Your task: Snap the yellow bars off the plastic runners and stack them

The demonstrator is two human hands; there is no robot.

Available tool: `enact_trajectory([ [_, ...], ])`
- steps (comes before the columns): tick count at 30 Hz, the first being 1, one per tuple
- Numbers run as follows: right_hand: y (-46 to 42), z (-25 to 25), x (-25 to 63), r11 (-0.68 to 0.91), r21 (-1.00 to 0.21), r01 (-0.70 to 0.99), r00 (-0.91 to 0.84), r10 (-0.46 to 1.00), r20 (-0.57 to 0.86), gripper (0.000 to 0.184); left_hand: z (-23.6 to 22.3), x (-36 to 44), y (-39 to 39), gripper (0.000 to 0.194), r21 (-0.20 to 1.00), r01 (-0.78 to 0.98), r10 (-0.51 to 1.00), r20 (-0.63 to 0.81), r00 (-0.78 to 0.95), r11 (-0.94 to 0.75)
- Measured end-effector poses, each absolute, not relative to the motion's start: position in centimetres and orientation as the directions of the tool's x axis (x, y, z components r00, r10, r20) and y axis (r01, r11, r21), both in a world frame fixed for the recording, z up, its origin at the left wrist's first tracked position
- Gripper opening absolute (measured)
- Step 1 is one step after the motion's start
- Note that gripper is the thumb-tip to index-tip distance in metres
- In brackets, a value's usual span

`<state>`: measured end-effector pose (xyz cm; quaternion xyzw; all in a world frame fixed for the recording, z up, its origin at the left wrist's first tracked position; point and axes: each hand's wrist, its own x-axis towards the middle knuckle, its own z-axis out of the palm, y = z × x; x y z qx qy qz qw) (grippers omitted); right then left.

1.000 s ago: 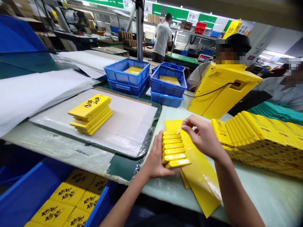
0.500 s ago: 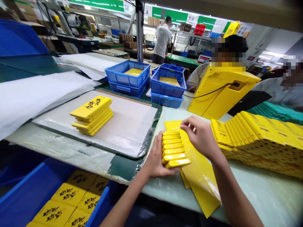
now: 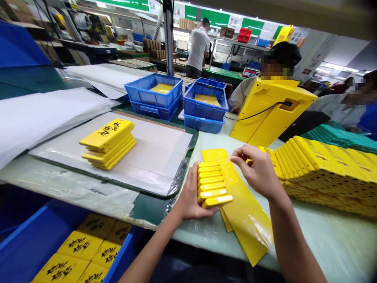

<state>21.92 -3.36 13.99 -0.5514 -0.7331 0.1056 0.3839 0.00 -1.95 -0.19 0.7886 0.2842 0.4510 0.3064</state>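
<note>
My left hand [image 3: 188, 198] is wrapped round a stack of flat yellow cases [image 3: 212, 181] with rounded edges, their narrow ends turned up towards me. Just right of the stack, my right hand [image 3: 259, 169] has thumb and forefinger pinched together above the table. Whatever lies between those fingertips, if anything, is too small to make out. Under and between my hands lies a glossy yellow sticker sheet [image 3: 249, 226], with rows of small marks on its far part. A second yellow edge shows beneath it.
Several yellow cases with black lettering [image 3: 107, 137] are stacked on a white-covered mat [image 3: 156, 169]. A blue bin [image 3: 17, 251] of lettered cases sits lower left. Blue trays [image 3: 203, 108] stand behind. Rows of yellow cases [image 3: 330, 169] fill the right, near a yellow machine [image 3: 271, 112] and a co-worker.
My right hand has moved slightly right, away from the stack, uncovering more of the sticker sheet's marked part. My left hand keeps its hold on the stack. The view has shifted a little.
</note>
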Motion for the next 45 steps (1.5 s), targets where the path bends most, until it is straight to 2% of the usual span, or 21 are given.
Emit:
enact_trajectory([
  [4,-4.1,14.1,19.3,0.476,-0.706,0.524,-0.313,0.879,0.360,0.005,-0.3,0.0,-1.9,0.140,0.740,0.201,0.732,0.514,0.447,-0.642],
  [7,-4.0,13.5,17.8,0.447,-0.729,0.519,-0.392,0.882,0.262,0.003,-0.4,0.0,-2.0,0.140,0.726,0.220,0.725,0.510,0.464,-0.651],
  [11,-3.8,12.8,19.0,0.394,-0.609,0.689,-0.328,0.918,0.222,0.013,-0.3,-0.1,-2.1,0.139,0.728,0.198,0.720,0.527,0.451,-0.656],
  [14,-3.8,13.1,20.8,0.285,-0.496,0.820,-0.094,0.923,0.374,0.015,-0.2,-0.1,-2.0,0.139,0.731,0.183,0.719,0.536,0.441,-0.657],
  [16,-4.1,13.4,21.2,0.278,-0.543,0.792,-0.009,0.896,0.444,0.013,-0.1,0.0,-2.0,0.139,0.731,0.181,0.719,0.538,0.439,-0.658],
  [17,-4.2,13.6,20.9,0.311,-0.590,0.745,-0.033,0.901,0.432,0.011,-0.1,0.0,-2.0,0.139,0.731,0.184,0.722,0.538,0.436,-0.657],
  [20,-4.5,13.7,19.4,0.382,-0.709,0.593,-0.233,0.924,0.303,0.009,0.0,0.0,-2.1,0.137,0.731,0.202,0.729,0.532,0.431,-0.652],
  [22,-4.6,13.4,18.6,0.380,-0.728,0.571,-0.305,0.921,0.242,0.008,0.1,-0.1,-2.1,0.137,0.729,0.210,0.730,0.527,0.435,-0.651],
  [25,-4.4,12.9,18.7,0.352,-0.640,0.683,-0.285,0.935,0.210,0.011,0.1,0.0,-2.2,0.137,0.720,0.210,0.722,0.534,0.441,-0.661],
  [27,-4.3,12.7,19.7,0.295,-0.524,0.799,-0.188,0.950,0.249,0.014,0.0,0.0,-2.1,0.138,0.717,0.206,0.718,0.543,0.436,-0.667],
  [29,-4.3,12.9,20.6,0.230,-0.482,0.846,-0.071,0.943,0.325,0.014,0.0,0.0,-2.1,0.139,0.718,0.200,0.718,0.547,0.430,-0.667],
  [31,-4.5,13.2,20.9,0.248,-0.558,0.792,-0.037,0.932,0.361,0.012,-0.1,0.0,-2.1,0.139,0.720,0.200,0.720,0.545,0.428,-0.664],
  [34,-5.0,13.5,19.7,0.359,-0.715,0.600,-0.201,0.933,0.299,0.008,-0.2,0.0,-2.1,0.139,0.724,0.207,0.726,0.537,0.429,-0.658],
  [36,-5.2,13.3,18.4,0.365,-0.745,0.559,-0.266,0.930,0.256,0.007,-0.2,0.0,-2.1,0.139,0.720,0.216,0.725,0.534,0.435,-0.660],
  [42,-4.8,12.5,18.9,0.342,-0.616,0.709,-0.231,0.939,0.256,0.014,0.0,0.0,-2.1,0.139,0.730,0.202,0.728,0.529,0.436,-0.652],
  [45,-4.6,13.0,21.7,0.295,-0.520,0.801,-0.114,0.929,0.352,0.013,0.1,0.0,-2.1,0.140,0.737,0.187,0.727,0.530,0.436,-0.650],
])
